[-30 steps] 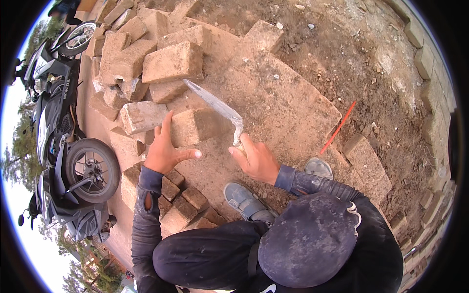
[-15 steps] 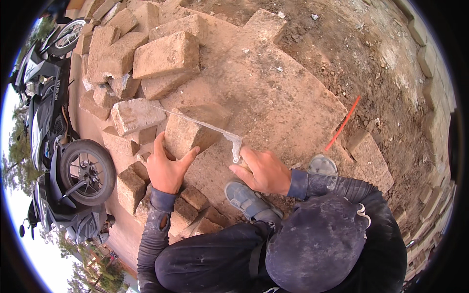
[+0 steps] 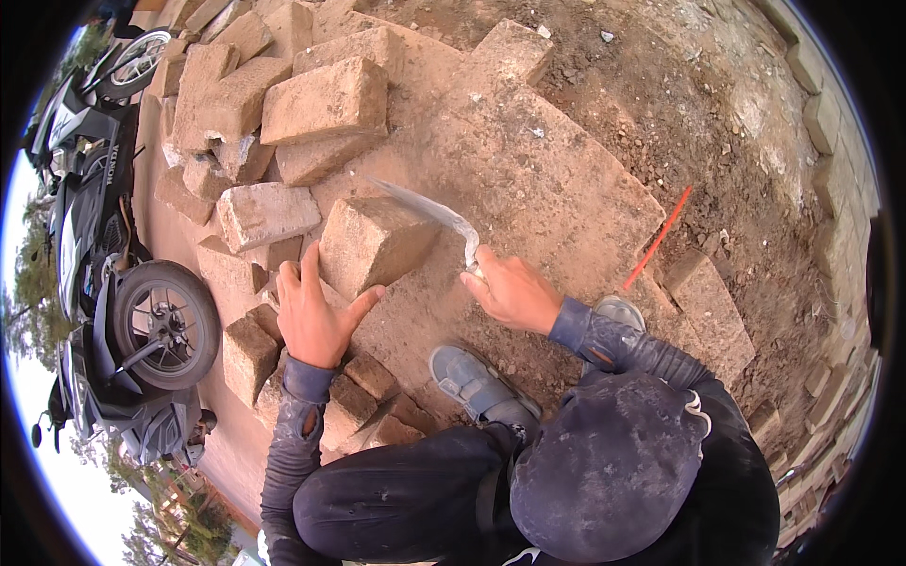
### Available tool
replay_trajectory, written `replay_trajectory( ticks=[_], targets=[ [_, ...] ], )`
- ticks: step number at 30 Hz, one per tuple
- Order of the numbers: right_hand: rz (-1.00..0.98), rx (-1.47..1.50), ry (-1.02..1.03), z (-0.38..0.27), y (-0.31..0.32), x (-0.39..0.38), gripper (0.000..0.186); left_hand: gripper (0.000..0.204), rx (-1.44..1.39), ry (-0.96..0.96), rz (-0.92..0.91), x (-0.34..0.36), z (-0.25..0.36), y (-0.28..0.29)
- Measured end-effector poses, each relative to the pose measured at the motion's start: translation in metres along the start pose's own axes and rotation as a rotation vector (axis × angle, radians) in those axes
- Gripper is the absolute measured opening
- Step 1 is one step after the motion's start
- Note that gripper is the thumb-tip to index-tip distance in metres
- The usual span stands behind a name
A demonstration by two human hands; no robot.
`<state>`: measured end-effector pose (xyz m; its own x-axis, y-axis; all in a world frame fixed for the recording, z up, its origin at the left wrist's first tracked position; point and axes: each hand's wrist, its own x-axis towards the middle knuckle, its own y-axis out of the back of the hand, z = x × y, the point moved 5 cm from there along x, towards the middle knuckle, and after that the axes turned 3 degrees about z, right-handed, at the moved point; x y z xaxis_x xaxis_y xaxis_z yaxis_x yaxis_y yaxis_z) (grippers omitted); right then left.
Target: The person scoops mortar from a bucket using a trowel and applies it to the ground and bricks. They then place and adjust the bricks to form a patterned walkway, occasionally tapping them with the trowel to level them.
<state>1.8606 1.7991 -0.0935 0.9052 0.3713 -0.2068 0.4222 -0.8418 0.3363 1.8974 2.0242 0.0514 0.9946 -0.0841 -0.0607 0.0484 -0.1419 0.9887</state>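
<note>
My left hand [image 3: 313,316] steadies the near end of a brown, dusty brick [image 3: 377,241], its thumb on the right side and its fingers along the left. The brick stands tilted on the ground, apart from the heap. In my right hand [image 3: 516,294] is the handle of a trowel [image 3: 460,224]. Its thin grey blade, seen nearly edge-on, points up and left over the far side of the brick. Most of the handle is hidden in my fist. A pale brick [image 3: 269,215] lies just left of the one I hold.
Loose bricks [image 3: 321,99] are heaped at the far left, more [image 3: 349,406] beside my left forearm. Motorcycles [image 3: 165,325] stand along the left. A red strip [image 3: 658,236] lies on the right, by the edge of a flat slab [image 3: 566,179]. My shoe [image 3: 477,377] is close below the trowel.
My right hand has moved slightly right and up. The trowel blade has turned and lifted from the brick's near top edge toward its far side. My left hand stays at the brick.
</note>
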Motion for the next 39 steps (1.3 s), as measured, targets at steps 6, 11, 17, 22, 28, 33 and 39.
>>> replay_trajectory(
  ticks=[6, 11, 17, 22, 28, 33, 39],
  targets=[
    [-0.057, 0.011, -0.078, 0.009, -0.001, 0.019, 0.043, 0.096, -0.410, -0.038, 0.074, 0.000, -0.012, -0.021],
    [0.047, 0.001, -0.177, 0.032, -0.012, 0.023, 0.041, 0.099, -0.474, 0.177, 0.128, 0.015, -0.005, -0.021],
    [0.107, 0.121, -0.048, -0.012, -0.034, 0.010, 0.039, 0.104, -0.687, 0.529, -0.085, 0.033, -0.021, -0.028],
    [0.120, 0.047, -0.188, 0.030, -0.055, 0.048, 0.037, 0.109, -0.802, 0.554, -0.088, 0.031, -0.016, -0.030],
    [0.059, 0.120, -0.206, -0.002, -0.051, 0.029, 0.038, 0.114, -0.669, 0.504, -0.155, 0.039, -0.006, -0.024],
    [0.085, 0.078, -0.209, 0.030, -0.028, 0.039, 0.036, 0.129, -0.523, 0.233, -0.181, 0.049, -0.010, -0.028],
    [0.091, -0.295, 0.272, -0.048, 0.056, 0.018, 0.029, 0.146, -1.053, 0.285, -0.116, 0.009, -0.048, -0.064]
  ],
)
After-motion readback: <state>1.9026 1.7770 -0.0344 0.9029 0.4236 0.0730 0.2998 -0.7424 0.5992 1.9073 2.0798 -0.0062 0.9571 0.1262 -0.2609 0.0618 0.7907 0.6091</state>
